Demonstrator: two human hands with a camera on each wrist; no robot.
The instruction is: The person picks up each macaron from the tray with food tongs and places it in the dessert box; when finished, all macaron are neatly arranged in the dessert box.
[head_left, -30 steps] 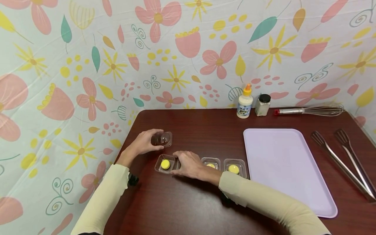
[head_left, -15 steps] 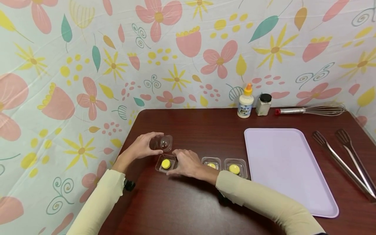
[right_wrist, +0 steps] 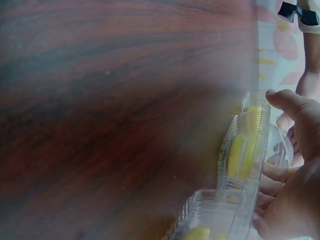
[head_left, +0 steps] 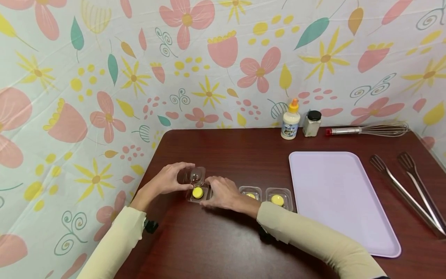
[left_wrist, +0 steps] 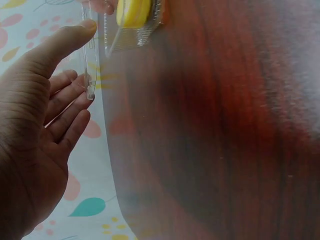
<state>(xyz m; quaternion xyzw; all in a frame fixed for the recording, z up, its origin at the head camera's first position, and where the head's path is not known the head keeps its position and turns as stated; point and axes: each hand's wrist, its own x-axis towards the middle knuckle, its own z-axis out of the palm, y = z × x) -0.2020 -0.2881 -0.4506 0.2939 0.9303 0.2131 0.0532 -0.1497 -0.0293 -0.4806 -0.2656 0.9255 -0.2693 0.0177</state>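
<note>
My left hand (head_left: 169,179) pinches a clear plastic lid (head_left: 200,174) with a domed middle. It tilts up at the far edge of a small clear box (head_left: 190,198). In that box lies a round yellow macaron (head_left: 197,192). My right hand (head_left: 224,193) grips the box's right end, thumb on the near side and fingers on the far side. In the left wrist view the lid (left_wrist: 91,75) appears edge-on between thumb and fingers. Two more clear boxes, left (head_left: 257,190) and right (head_left: 287,193), stand right of my right hand, each with a yellow macaron.
A lilac tray (head_left: 331,201) lies on the right of the brown table (head_left: 195,240). Metal tongs (head_left: 411,193) rest beyond it. At the back stand a squeeze bottle (head_left: 290,122) and a black-capped jar (head_left: 311,124), beside a whisk (head_left: 367,130). A patterned cloth (head_left: 139,69) hangs behind.
The left hand has brought the lid down towards me, from behind the box to its far edge, and the lid tilts more upright. The right hand has stayed at the box.
</note>
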